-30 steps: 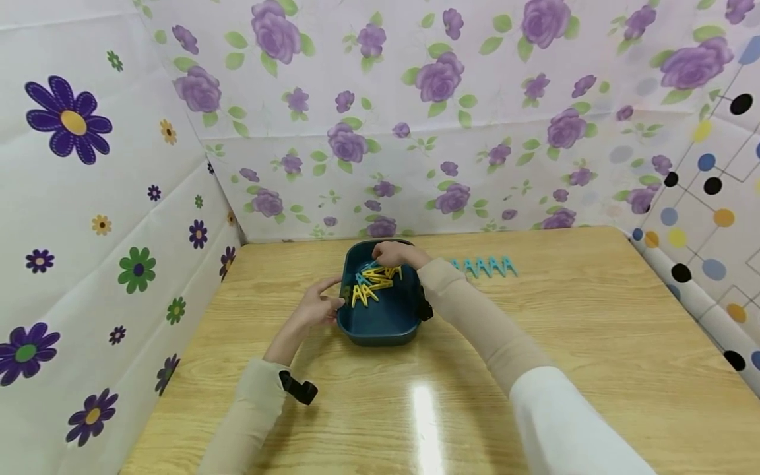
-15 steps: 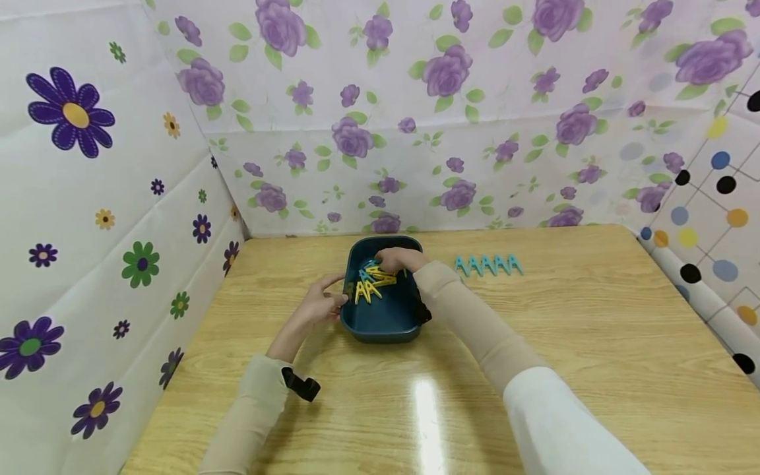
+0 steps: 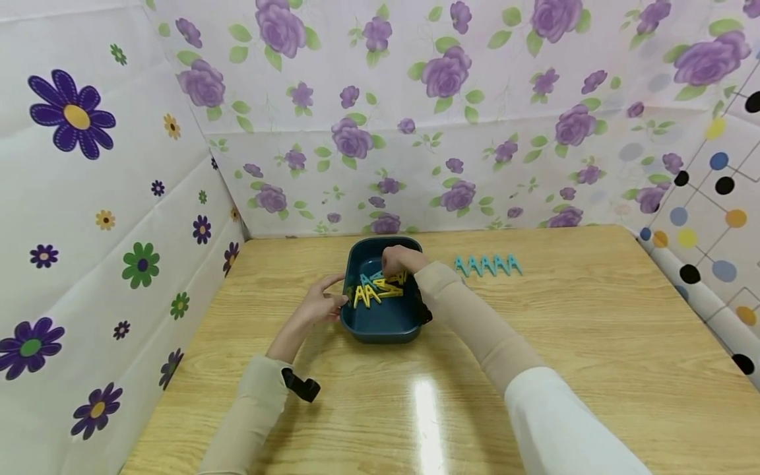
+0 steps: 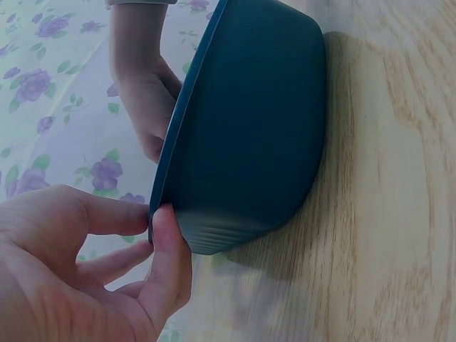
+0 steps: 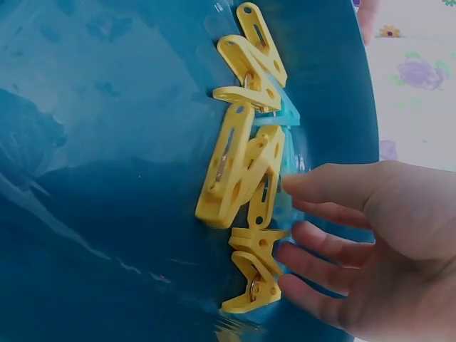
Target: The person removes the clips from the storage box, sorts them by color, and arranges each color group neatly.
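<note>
A dark blue plastic basin (image 3: 382,323) stands on the table. My left hand (image 3: 317,303) pinches its left rim between thumb and fingers, as the left wrist view shows. Inside lies a loose heap of yellow clothespins (image 5: 226,167), with some light blue clothespins (image 5: 288,112) partly under them. My right hand (image 5: 356,246) reaches into the basin's far part. Its fingers are loosely bent, with the fingertips right at the heap's edge. The thumb tip lies beside a light blue clothespin, and no clothespin shows gripped between thumb and fingers.
Several light blue clothespins stand in a neat row (image 3: 487,266) on the wooden table (image 3: 564,330), right of the basin. A flower-patterned cloth (image 3: 410,152) hangs behind the table, with more patterned sheeting at both sides.
In the basin, the clothespins have shifted slightly nearer and to the right, and the right hand has moved a little among them. The left hand keeps its hold on the rim.
</note>
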`<state>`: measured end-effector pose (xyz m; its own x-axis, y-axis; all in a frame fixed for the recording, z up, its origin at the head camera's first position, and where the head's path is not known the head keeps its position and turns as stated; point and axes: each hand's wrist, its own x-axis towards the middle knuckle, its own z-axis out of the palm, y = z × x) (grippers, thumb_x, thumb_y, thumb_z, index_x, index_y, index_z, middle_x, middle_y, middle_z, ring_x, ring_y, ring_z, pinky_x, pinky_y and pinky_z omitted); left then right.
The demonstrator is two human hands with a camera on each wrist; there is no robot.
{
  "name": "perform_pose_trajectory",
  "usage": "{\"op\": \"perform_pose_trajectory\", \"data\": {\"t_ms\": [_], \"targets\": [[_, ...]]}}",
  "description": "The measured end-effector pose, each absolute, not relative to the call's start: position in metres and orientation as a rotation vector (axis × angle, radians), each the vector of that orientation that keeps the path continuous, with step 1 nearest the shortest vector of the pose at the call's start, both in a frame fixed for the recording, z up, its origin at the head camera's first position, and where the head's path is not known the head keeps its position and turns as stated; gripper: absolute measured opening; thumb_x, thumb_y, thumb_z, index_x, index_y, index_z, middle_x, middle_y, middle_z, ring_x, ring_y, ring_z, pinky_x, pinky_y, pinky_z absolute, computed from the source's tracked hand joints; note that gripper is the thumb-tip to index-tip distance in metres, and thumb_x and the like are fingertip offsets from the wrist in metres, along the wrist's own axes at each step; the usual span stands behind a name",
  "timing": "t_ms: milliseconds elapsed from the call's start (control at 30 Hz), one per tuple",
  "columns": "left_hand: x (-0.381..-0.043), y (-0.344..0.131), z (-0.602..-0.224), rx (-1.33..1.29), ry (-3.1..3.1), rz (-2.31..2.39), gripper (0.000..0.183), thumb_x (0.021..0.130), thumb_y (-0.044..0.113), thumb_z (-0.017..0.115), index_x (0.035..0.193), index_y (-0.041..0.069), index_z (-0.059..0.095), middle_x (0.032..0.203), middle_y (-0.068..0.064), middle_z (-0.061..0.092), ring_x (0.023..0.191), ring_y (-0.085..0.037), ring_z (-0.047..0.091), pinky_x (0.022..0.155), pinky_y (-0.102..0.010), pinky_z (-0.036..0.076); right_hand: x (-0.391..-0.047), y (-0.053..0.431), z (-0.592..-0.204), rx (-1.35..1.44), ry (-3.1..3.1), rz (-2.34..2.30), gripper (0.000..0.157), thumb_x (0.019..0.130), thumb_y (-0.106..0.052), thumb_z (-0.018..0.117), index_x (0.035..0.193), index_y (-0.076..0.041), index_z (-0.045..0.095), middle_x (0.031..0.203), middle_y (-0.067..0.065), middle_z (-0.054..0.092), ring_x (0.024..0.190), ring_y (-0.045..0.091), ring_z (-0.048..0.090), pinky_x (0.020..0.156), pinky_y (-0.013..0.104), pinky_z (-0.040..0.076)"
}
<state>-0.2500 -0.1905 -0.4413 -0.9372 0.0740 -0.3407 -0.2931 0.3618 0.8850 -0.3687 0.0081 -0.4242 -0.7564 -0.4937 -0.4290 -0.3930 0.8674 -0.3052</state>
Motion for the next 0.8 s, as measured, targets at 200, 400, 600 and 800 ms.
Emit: {"op": "perform_pose_trajectory", "data": {"t_ms": [200,400,600,800], "targets": [[-0.249,-0.19,-0.442,-0.199,2.298,1.603,0.059,0.096,0.008,0.057,0.149,0.024,0.037,0.099,-0.021,0.066,0.063,-0.016,0.056,0.07,-0.039,0.054,-0.367,0.011,-0.425,-0.66,2.587,-0.351,0.01,0.091,-0.01,0.064,0.091,-0.008,0.073,0.083,0.003,0.063,0.071,0.015,0.051,0.062,0.024,0.041],[-0.249,-0.191,-0.442,-0.198,2.296,1.606,0.058,0.096,0.009,0.057,0.148,0.025,0.038,0.1,-0.022,0.066,0.065,-0.017,0.056,0.069,-0.038,0.054,-0.368,0.012,-0.423,-0.614,2.618,-0.393,0.019,0.088,-0.015,0.07,0.105,-0.006,0.07,0.108,0.009,0.067,0.087,0.019,0.06,0.075,0.029,0.052],[-0.249,-0.19,-0.442,-0.189,2.283,1.615,0.059,0.096,0.009,0.057,0.149,0.025,0.037,0.101,-0.022,0.065,0.063,-0.018,0.055,0.068,-0.038,0.053,-0.366,0.015,-0.422,-0.583,2.595,-0.334,0.03,0.088,-0.022,0.072,0.114,-0.007,0.068,0.12,0.009,0.065,0.103,0.022,0.063,0.088,0.034,0.054],[-0.248,-0.191,-0.44,-0.187,2.285,1.612,0.059,0.096,0.009,0.057,0.15,0.025,0.036,0.099,-0.021,0.065,0.063,-0.017,0.055,0.069,-0.039,0.053,-0.366,0.02,-0.422,-0.621,2.638,-0.409,0.022,0.088,-0.022,0.072,0.107,-0.011,0.072,0.111,0.006,0.068,0.092,0.019,0.063,0.082,0.033,0.054]]}}
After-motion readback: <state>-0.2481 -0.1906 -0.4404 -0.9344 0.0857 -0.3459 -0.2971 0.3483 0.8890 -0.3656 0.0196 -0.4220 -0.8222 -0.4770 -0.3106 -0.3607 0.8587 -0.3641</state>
